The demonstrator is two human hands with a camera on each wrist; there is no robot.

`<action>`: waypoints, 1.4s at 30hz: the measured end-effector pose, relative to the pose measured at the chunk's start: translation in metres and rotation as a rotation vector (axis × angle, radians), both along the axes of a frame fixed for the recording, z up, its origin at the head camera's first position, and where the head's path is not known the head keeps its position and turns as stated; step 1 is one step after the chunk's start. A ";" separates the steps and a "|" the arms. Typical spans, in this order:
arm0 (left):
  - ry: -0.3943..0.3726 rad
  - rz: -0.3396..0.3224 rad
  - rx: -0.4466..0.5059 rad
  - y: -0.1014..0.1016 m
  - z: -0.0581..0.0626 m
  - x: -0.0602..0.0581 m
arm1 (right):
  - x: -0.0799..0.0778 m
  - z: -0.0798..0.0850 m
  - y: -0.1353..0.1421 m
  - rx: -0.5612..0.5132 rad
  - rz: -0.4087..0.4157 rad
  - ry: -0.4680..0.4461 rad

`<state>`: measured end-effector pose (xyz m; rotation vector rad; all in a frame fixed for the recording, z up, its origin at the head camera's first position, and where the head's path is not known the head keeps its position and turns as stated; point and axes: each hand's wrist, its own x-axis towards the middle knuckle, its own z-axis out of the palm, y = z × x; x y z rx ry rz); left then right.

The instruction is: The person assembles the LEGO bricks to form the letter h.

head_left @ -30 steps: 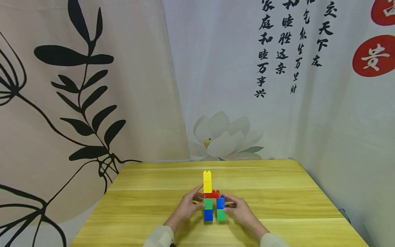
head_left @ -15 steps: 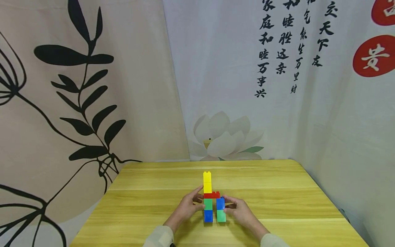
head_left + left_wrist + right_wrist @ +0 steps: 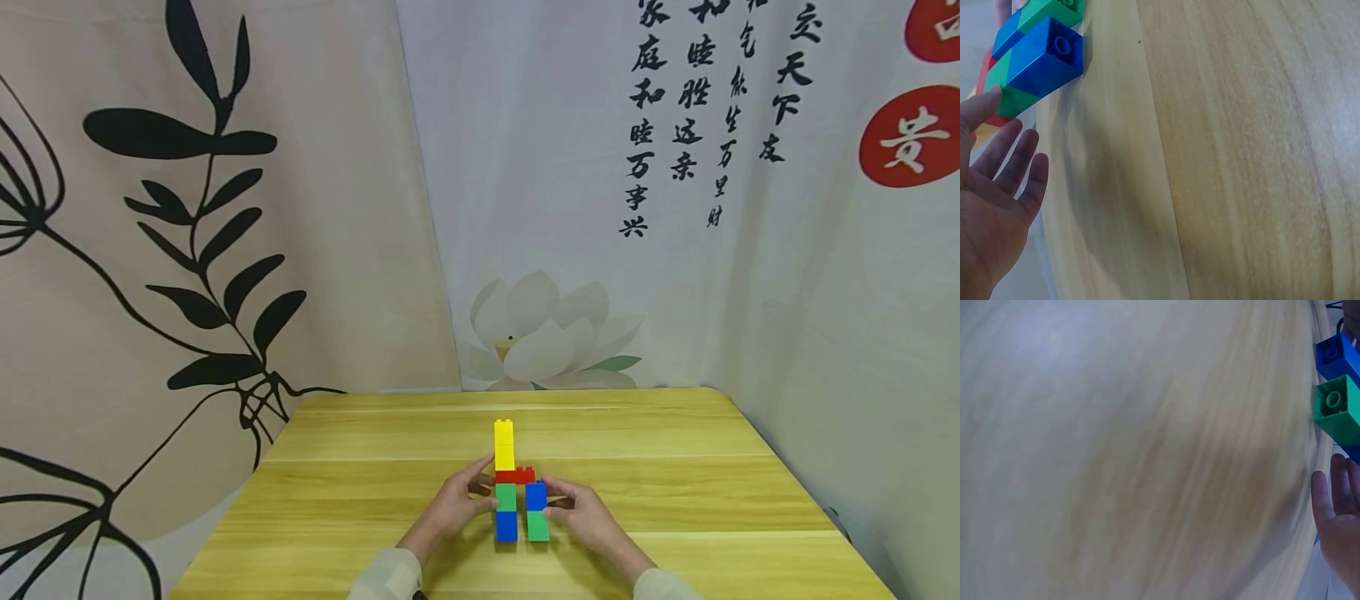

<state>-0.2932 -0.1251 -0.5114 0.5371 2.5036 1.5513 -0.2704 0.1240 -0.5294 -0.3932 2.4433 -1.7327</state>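
Note:
A toy-brick build stands upright between both hands in the head view. Two yellow bricks (image 3: 504,446) top its left column, above a flat red brick (image 3: 516,477), a green brick (image 3: 506,497) and a blue brick (image 3: 506,527). The red piece reaches across to a shorter column, blue (image 3: 536,497) over green (image 3: 537,527). My left hand (image 3: 456,500) holds the left column, thumb on green and forefinger by the yellow. From the right, my right hand (image 3: 583,510) pinches the short column. Hollow undersides show on the blue brick (image 3: 1041,59) and green brick (image 3: 1338,409) in the wrist views.
The wooden table (image 3: 337,492) spreads around the hands. Behind it hangs a pale curtain (image 3: 525,208) with printed leaves, a lotus and writing.
The build has shifted very slightly downward in the head view, its top and base both a little lower. Both hands keep their hold and hardly move.

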 end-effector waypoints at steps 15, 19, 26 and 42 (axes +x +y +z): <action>-0.027 -0.008 -0.016 -0.001 -0.005 -0.002 | -0.002 -0.003 0.001 0.023 0.015 0.000; -0.046 -0.007 -0.004 -0.001 -0.006 -0.002 | -0.002 -0.003 0.002 0.046 0.010 0.002; -0.080 -0.008 0.007 -0.002 -0.009 -0.003 | -0.002 -0.005 0.000 0.047 0.002 0.003; -0.080 0.002 -0.051 0.000 -0.014 -0.001 | -0.006 -0.010 0.000 0.090 0.016 -0.017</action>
